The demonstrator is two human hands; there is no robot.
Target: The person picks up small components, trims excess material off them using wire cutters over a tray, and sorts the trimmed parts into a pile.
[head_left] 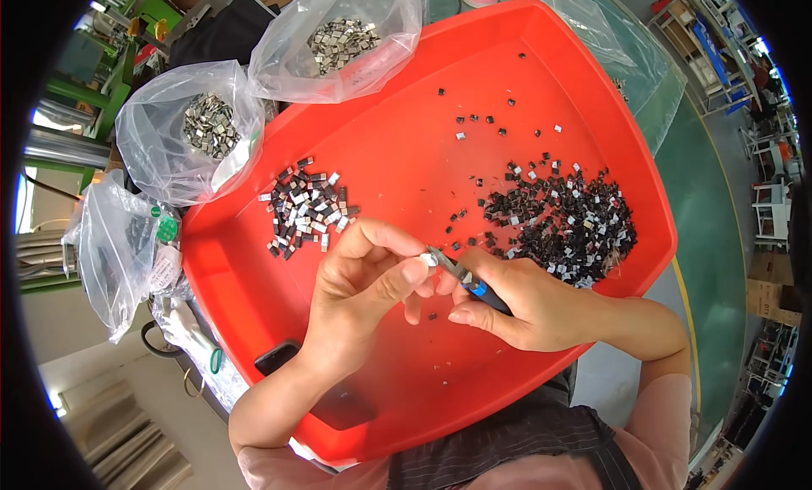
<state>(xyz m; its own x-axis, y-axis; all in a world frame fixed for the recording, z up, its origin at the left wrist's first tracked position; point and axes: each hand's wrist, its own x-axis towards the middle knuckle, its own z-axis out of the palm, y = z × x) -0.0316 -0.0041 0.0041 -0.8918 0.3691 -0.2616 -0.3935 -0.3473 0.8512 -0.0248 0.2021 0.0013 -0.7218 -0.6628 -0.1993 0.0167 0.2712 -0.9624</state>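
My left hand pinches a small silvery part between thumb and fingertips above the red tray. My right hand grips a thin tool with a blue and black handle, its metal tip touching the small part. A heap of small black and silver pieces lies on the tray just beyond my right hand. A smaller pile of silvery and dark pieces lies beyond my left hand.
Two clear plastic bags of metal parts sit at the tray's far left rim. Another clear bag hangs at the left. A dark flat object lies under my left wrist. Loose black pieces dot the tray's far side.
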